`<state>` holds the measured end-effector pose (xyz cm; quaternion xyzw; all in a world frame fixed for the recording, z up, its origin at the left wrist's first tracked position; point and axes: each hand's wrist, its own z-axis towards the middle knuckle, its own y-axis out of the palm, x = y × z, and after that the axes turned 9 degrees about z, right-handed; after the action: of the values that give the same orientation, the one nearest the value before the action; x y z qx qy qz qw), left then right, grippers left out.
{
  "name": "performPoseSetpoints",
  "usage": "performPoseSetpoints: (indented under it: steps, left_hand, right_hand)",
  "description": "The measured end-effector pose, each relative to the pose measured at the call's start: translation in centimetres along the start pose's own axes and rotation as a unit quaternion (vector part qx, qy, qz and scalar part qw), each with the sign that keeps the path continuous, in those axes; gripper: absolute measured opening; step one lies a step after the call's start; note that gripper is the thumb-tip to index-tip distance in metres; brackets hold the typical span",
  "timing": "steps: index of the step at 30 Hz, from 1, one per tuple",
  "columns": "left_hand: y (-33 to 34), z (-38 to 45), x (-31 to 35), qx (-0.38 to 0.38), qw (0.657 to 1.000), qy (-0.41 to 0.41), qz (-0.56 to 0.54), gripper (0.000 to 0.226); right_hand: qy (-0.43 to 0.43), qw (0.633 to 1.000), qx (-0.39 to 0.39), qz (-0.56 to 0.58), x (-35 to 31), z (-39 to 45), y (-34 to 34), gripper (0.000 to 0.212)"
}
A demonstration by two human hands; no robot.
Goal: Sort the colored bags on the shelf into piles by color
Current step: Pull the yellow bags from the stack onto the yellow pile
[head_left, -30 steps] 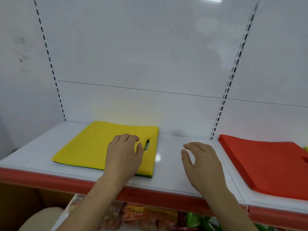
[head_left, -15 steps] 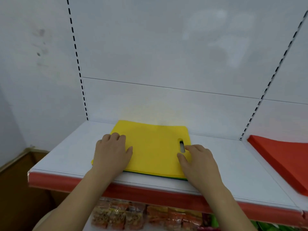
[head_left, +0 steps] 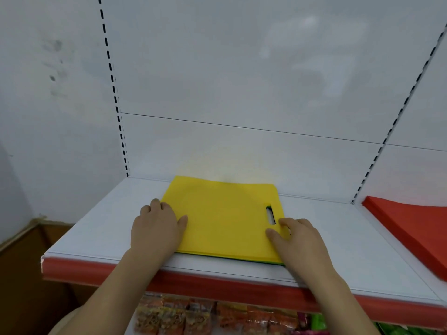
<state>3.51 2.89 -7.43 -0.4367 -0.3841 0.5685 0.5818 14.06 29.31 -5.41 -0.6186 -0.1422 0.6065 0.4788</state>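
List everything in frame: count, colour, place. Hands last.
yellow bags: a stack, exact count unclear, yellow, left bay of the shelf, handle slot toward the right
green layer: count unclear, green, only an edge showing under the front of the yellow stack
red bags: a stack, count unclear, red-orange, right bay, cut off by the frame edge
shelf: one, white deck with a red front strip
back panel: white, with two slotted uprights
snack packets: several, mostly orange and brown, on the level below
left hand: one, resting on the left front corner of the yellow stack
right hand: one, thumb on top of the stack's right edge just below the handle slot
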Motion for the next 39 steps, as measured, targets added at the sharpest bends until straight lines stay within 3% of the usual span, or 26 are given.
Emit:
performPoseSetpoints:
  steps: [5,8,13,16,19,23,26,30,34,39]
  left_hand:
    - [0.1,-0.5,0.1,0.031,0.999,-0.034,-0.003,0.063]
    - [0.0,-0.6,0.3,0.004,0.999,-0.022,0.031,0.05]
    - [-0.2,-0.9,0.9,0.033,0.999,-0.023,0.026,0.017]
    - [-0.6,-1.1,1.3,0.025,0.999,0.005,0.048,0.019]
    - [-1.4,-1.7,1.5,0.063,0.996,0.046,0.034,0.014]
    - [-1.5,-1.7,1.7,0.121,0.989,0.038,-0.075,0.024]
    - [-1.9,-1.7,2.2,0.152,0.963,0.014,-0.221,0.04]
    - [-3.1,-2.1,3.3,0.121,0.923,-0.019,-0.366,0.052]
    - [-4.2,-2.9,5.1,0.164,0.886,0.01,-0.433,0.042]
    - [-4.7,-3.3,7.4,0.16,0.887,0.028,-0.432,0.037]
  right_hand:
    - [0.03,0.999,0.021,0.024,0.3,0.3,-0.1,0.053]
    - [0.025,0.999,0.033,0.009,0.4,0.3,0.0,0.048]
    - [0.01,0.998,0.057,-0.004,0.5,0.2,-0.1,0.036]
    - [0.014,0.997,0.076,0.007,0.4,0.4,-0.1,0.027]
    - [0.009,0.995,0.094,0.011,0.5,0.2,-0.2,0.013]
    - [-0.011,0.99,0.136,0.031,0.9,0.0,-0.4,0.009]
    - [-0.049,0.981,0.175,0.064,1.2,-0.3,-0.8,0.01]
    - [-0.082,0.967,0.204,0.125,1.6,-1.4,-1.8,0.005]
    - [-0.099,0.952,0.246,0.152,2.6,-2.3,-2.9,0.018]
    - [-0.127,0.937,0.293,0.14,4.9,-3.9,-5.2,0.028]
